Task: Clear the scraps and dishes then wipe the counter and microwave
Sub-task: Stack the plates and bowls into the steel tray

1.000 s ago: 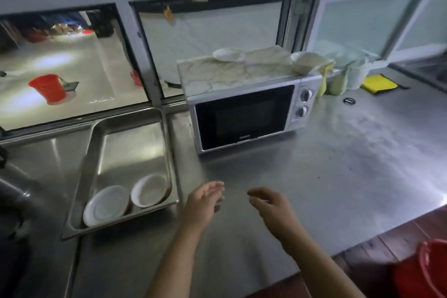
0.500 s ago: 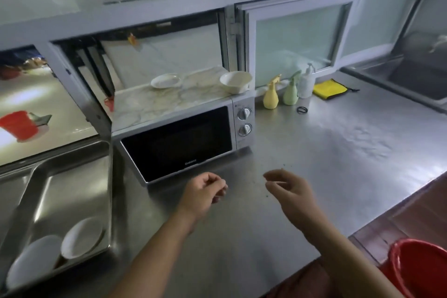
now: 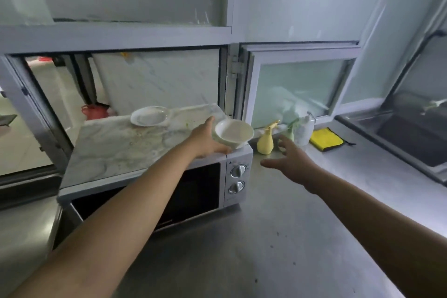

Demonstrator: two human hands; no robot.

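Observation:
A silver microwave [image 3: 232, 176] stands on the steel counter [image 3: 278, 237], its marbled top smeared with greenish scraps. A white bowl [image 3: 233, 133] sits tilted at the top's right front corner, and my left hand [image 3: 205, 139] grips it from the left side. Farther back on the top lies a white plate [image 3: 148, 116]. My right hand [image 3: 290, 159] hovers open over the counter, fingers spread, just right of the microwave and in front of the bottles. It holds nothing.
A yellow spray bottle [image 3: 265, 140], a green bottle [image 3: 291, 132] and a white pump bottle [image 3: 304, 128] stand against the window sill. A yellow cloth [image 3: 325, 139] lies to their right. A sink [image 3: 411, 138] is at the far right. Small dark specks dot the counter.
The view turned right and closer to the microwave. My left hand reached up from the counter and took hold of the bowl. My right hand moved forward toward the bottles and spread open.

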